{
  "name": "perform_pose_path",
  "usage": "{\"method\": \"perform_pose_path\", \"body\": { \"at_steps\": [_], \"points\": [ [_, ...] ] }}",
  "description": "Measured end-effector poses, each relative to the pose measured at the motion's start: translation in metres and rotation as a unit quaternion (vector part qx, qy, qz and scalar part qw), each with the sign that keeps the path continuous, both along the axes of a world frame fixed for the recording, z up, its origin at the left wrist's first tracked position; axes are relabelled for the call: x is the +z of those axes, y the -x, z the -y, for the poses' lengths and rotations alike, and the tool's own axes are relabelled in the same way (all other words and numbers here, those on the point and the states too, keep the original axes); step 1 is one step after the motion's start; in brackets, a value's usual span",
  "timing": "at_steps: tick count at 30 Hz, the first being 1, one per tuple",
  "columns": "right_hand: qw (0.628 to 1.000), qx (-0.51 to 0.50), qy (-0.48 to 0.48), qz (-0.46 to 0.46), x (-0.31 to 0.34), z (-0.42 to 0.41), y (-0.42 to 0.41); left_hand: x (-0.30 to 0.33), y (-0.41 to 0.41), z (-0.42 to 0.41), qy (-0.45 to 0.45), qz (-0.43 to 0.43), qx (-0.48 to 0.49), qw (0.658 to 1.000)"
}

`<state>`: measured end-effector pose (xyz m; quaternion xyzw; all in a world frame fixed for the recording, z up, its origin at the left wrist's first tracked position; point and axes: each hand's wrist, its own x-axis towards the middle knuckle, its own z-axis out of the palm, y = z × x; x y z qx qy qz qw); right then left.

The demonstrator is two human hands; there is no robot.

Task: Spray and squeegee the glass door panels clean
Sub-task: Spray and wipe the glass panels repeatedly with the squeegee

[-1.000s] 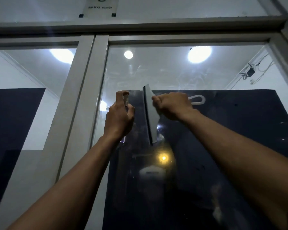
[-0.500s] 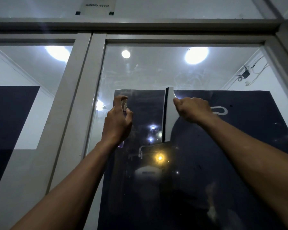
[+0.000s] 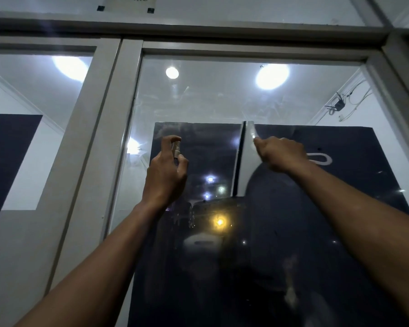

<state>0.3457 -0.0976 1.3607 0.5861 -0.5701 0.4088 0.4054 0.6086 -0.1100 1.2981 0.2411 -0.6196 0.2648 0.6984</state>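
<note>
My left hand (image 3: 165, 175) grips a small spray bottle (image 3: 176, 149), with 1 finger curled on top. It is up near the glass (image 3: 210, 102) of the right door panel. My right hand (image 3: 281, 153) grips the squeegee (image 3: 244, 159). Its blade stands upright, against the glass. The gray frame (image 3: 97, 128) is to the left.
</note>
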Motion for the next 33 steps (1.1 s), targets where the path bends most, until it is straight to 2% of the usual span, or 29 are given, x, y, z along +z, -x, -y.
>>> {"method": "perform_pose_path", "body": {
  "at_steps": [3,5,9,11,13,15,16,18,22,25,29,33],
  "points": [
    [0.999,-0.032,-0.007,0.008,0.009,-0.003,0.01,-0.002,0.002,0.001,-0.004,0.003,0.0,1.0],
    [0.999,-0.016,-0.012,0.032,0.022,-0.002,-0.007,0.001,0.003,0.001,-0.007,-0.003,0.002,1.0],
    [0.979,0.119,-0.087,0.14,0.03,-0.013,-0.043,0.005,0.007,0.0,-0.007,-0.009,0.0,1.0],
    [0.939,0.244,-0.096,0.223,0.021,-0.016,-0.048,0.004,0.009,-0.001,-0.005,-0.012,-0.005,1.0],
    [0.875,0.344,-0.12,0.318,0.006,-0.009,-0.046,-0.001,0.011,-0.001,-0.007,-0.013,-0.007,1.0],
    [0.82,0.396,-0.136,0.389,-0.019,0.0,-0.047,-0.007,0.012,-0.001,-0.01,-0.011,-0.014,1.0],
    [0.776,0.43,-0.135,0.442,-0.033,0.004,-0.049,-0.01,0.013,-0.001,-0.012,-0.008,-0.017,1.0],
    [0.724,0.48,-0.119,0.481,-0.052,0.004,-0.056,-0.015,0.014,-0.003,-0.016,-0.003,-0.017,1.0],
    [0.679,0.534,-0.123,0.488,-0.037,-0.014,-0.069,-0.015,0.009,-0.007,-0.021,0.0,-0.017,1.0],
    [0.629,0.58,-0.152,0.495,-0.005,-0.025,-0.079,-0.008,0.001,-0.009,-0.014,-0.003,-0.01,1.0],
    [0.62,0.583,-0.177,0.495,0.018,-0.021,-0.086,-0.001,-0.006,-0.008,-0.007,-0.008,0.001,1.0],
    [0.619,0.574,-0.154,0.515,-0.003,-0.009,-0.088,-0.009,-0.007,-0.004,-0.014,-0.005,-0.008,1.0]
  ]
}}
